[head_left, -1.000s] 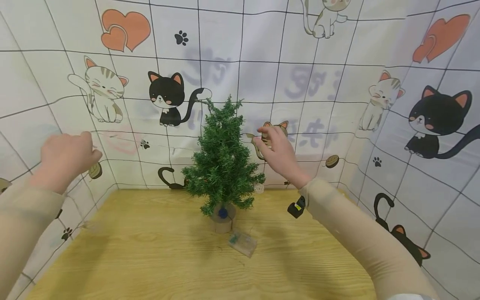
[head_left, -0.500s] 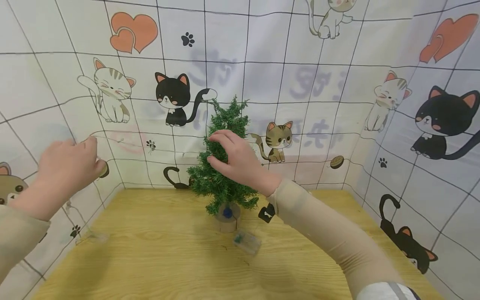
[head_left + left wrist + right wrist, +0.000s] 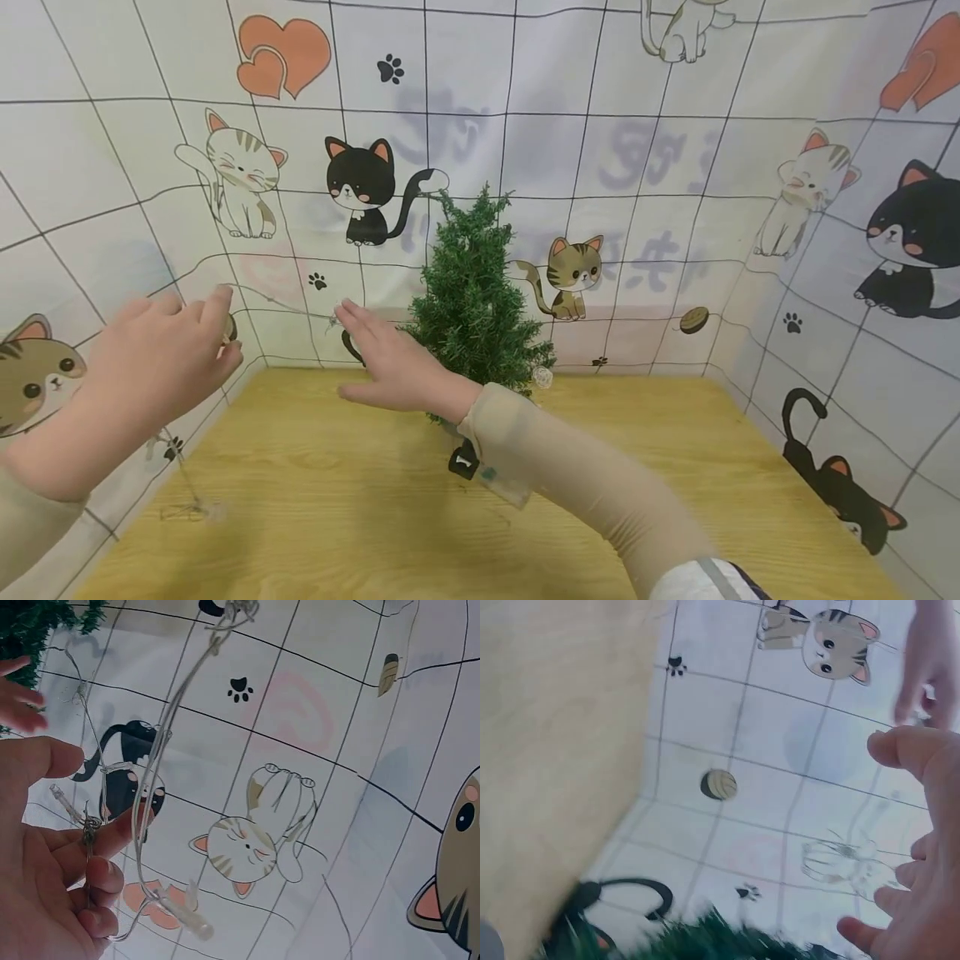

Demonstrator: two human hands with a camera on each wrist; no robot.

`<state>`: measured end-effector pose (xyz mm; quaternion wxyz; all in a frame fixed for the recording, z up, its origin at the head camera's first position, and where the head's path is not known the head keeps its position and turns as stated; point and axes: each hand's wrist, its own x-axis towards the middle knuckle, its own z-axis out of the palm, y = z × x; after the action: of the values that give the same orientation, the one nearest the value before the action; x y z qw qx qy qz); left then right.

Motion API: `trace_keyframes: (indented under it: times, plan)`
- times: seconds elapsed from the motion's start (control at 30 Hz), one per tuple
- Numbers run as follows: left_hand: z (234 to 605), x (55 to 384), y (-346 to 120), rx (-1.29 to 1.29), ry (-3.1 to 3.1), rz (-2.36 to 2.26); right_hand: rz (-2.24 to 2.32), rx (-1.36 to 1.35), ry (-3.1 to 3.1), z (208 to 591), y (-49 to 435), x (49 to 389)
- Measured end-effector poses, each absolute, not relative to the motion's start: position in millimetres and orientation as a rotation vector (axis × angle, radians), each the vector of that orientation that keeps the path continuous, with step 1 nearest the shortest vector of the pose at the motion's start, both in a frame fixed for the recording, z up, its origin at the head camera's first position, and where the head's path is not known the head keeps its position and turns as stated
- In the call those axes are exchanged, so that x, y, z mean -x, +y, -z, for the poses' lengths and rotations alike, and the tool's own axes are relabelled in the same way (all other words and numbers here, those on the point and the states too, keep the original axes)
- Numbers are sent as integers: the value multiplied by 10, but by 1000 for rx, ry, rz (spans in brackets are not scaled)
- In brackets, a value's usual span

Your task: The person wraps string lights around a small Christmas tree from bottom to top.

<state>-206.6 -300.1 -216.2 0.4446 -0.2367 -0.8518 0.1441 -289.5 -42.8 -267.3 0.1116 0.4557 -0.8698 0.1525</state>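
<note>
My left hand [image 3: 165, 358] grips a string of fairy lights, its thin wire [image 3: 154, 772] looped between curled fingers. Clear little bulbs [image 3: 184, 919] stick out from the wire beside the fingertips. From this hand a strand [image 3: 277, 300] runs across toward the right hand and the tree. My right hand [image 3: 397, 362] reaches across the front of the small green artificial tree [image 3: 476, 308], fingers extended and thumb apart, fingertips right at the strand in the head view. The tree stands upright; its base is mostly hidden behind the right forearm.
More wire hangs below the left hand to a loose tangle [image 3: 191, 510] at the left edge of the wooden table [image 3: 337, 483]. A clear flat box [image 3: 517, 492] lies near the tree's base, partly behind the right sleeve. A cat-print cloth [image 3: 645, 192] encloses the back and sides.
My right hand has swept left from the tree's right side, across its front, to the strand on its left. The left hand, still gripping the wire, has shifted slightly right in view.
</note>
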Motion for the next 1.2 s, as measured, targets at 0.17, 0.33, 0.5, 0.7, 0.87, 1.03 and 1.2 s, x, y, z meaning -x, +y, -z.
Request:
trace_keyframes:
  times: [0.17, 0.33, 0.5, 0.7, 0.87, 1.03, 1.2]
  plan:
    - [2168, 1982, -2904, 631, -2020, -354, -406, -1278, -2585, 2860, -607, 2907]
    - [2194, 1948, -2821, 667, -1986, -362, -425, -1157, -2567, 2905, -638, 2857]
    - [2217, 1911, -2752, 703, -1950, -396, -639, -1041, -2488, 2870, -646, 2862]
    - [2229, 1856, -2683, 720, -1934, -428, -495, -1150, -2561, 2906, -662, 2843]
    - [2234, 1799, -2646, 738, -1929, -441, -391, -1142, -2585, 2908, -599, 2782]
    - [2230, 1771, -2616, 747, -1921, -419, -500, -1149, -2569, 2777, -421, 2757]
    - [2202, 1761, -2584, 744, -1934, -413, -576, -1155, -2527, 2608, -258, 2770]
